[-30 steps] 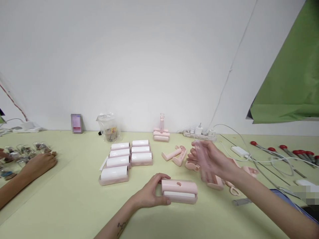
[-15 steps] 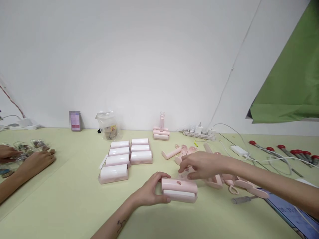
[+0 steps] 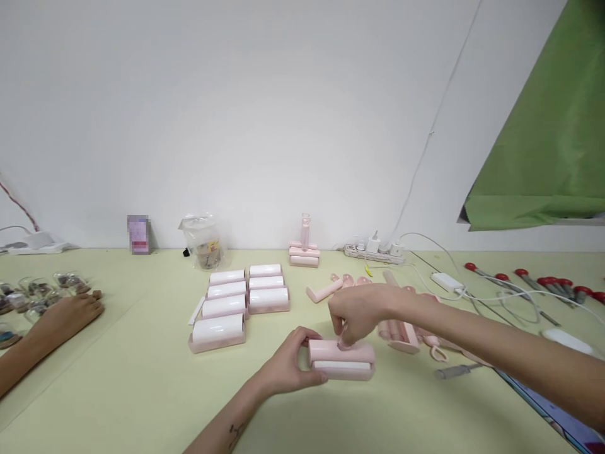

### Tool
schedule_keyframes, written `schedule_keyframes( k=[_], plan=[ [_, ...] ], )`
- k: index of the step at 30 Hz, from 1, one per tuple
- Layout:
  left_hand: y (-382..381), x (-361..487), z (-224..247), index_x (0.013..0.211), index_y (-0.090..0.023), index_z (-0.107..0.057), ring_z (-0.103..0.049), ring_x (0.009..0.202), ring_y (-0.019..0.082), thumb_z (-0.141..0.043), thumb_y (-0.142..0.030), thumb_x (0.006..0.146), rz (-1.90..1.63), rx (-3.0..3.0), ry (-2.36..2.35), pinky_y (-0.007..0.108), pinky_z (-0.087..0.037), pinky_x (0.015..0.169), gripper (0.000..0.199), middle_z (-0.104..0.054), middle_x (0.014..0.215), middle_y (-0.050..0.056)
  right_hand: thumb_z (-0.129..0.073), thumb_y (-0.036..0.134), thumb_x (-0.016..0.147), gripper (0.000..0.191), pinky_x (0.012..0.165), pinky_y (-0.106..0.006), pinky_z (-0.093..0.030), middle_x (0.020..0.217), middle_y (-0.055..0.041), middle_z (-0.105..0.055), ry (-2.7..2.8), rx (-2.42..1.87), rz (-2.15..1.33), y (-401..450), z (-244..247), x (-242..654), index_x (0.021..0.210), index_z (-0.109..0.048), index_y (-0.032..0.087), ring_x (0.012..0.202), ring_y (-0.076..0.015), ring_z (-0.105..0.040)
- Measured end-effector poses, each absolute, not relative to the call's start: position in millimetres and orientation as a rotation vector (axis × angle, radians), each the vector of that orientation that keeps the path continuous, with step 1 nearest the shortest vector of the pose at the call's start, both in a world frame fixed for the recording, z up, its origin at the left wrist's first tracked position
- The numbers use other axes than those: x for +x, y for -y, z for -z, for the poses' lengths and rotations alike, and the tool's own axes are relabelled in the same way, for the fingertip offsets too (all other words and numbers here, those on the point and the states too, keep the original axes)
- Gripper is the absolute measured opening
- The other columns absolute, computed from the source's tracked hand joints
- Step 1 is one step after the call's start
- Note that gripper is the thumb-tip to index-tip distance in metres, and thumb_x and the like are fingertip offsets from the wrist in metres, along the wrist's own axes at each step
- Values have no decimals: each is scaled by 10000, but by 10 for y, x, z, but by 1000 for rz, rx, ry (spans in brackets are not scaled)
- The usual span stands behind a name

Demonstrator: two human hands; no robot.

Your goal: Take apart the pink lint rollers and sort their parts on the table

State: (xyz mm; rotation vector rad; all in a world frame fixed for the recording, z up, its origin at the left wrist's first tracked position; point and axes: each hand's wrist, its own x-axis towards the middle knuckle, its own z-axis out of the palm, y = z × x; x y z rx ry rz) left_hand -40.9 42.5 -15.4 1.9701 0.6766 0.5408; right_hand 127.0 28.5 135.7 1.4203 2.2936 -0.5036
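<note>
In front of me lies a pink lint roller (image 3: 341, 360) with a white roll showing below its pink cover. My left hand (image 3: 293, 362) grips its left end, thumb in front and fingers behind. Over the top of the cover, my right hand (image 3: 362, 312) has its fingers closed and pointing down, touching where the cover's slot was visible. A small pinkish clear piece seems to be between these fingertips, but they hide most of it. To the left stand several white rolls (image 3: 218, 329) in pink holders. Pink parts (image 3: 326, 290) lie behind my right hand.
A finished-looking pink roller (image 3: 305, 253) stands by the wall near a power strip (image 3: 373, 253). A screwdriver (image 3: 456, 371), cables and red-ended rods (image 3: 558, 284) lie at right. A clear bag (image 3: 204, 243) stands at back left. Another person's hand (image 3: 70, 312) rests near small glass jars (image 3: 35, 290).
My right hand has come from the loose pink parts to the top of the lint roller, fingers now closed over its slot. My left hand keeps its grip. The view has shifted slightly.
</note>
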Motion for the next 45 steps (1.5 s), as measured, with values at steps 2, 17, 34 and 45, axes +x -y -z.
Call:
schedule_keyframes(
  k=[2,17,34,45],
  plan=[
    [-388,-408,161,1011,-200,-447,-482,925,193,-650,-278,609,-575,2011,-711,284,-394,789,457,-498,1017,29,-627,317,587,147,406,-217,-301,481,21,-585,-2207,1411,603,-360,-1360,1247,523,-640,185,421,-103,-454],
    [-88,-219,225,606,-206,-458,-477,536,200,-654,-699,362,-745,2625,-923,371,-356,623,583,-509,565,31,-538,142,587,268,438,-298,-449,356,5,-479,-2037,1580,652,-143,-1333,1043,346,-426,164,412,-160,-532],
    [-231,-474,-138,971,-195,-484,-489,842,242,-710,-363,463,-412,2417,-919,338,-382,742,581,-529,925,39,-476,220,758,155,622,-282,-442,838,-86,-612,-2441,2051,466,-386,-1043,2312,799,-607,148,726,-183,-590],
    [-273,156,-489,979,-222,-356,-470,1052,181,-734,-297,597,-803,1707,-345,332,-364,899,543,-497,1085,59,-496,294,844,218,768,-382,-454,1044,-48,-568,-2402,2131,92,-529,-512,2562,1011,-550,163,885,-169,-560]
  ],
)
